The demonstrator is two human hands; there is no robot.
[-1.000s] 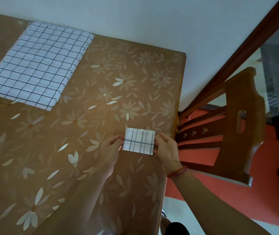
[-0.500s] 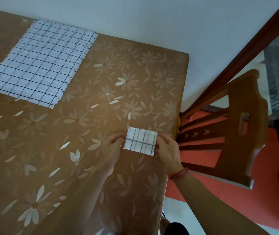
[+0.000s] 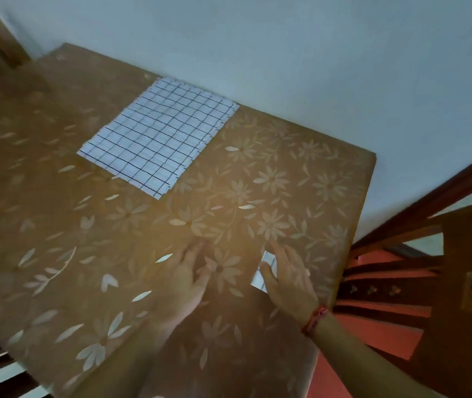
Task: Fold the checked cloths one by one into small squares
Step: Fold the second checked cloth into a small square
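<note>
The right hand (image 3: 286, 275) lies with fingers straight and flat on the small folded cloth (image 3: 268, 258) near the right edge of the table (image 3: 300, 173), probably pressing its creases. The left hand (image 3: 188, 271) rests spread and empty nearby. The unfolded checked cloths (image 3: 157, 142) lie farther back.

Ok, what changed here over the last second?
The left hand let go of the folded cloth and moved off to the left, now flat on the table. The right hand shifted from pinching its edge to lying over it, fingers straight. The folded cloth stays near the table's right edge; the unfolded checked cloths stay by the wall.
</note>
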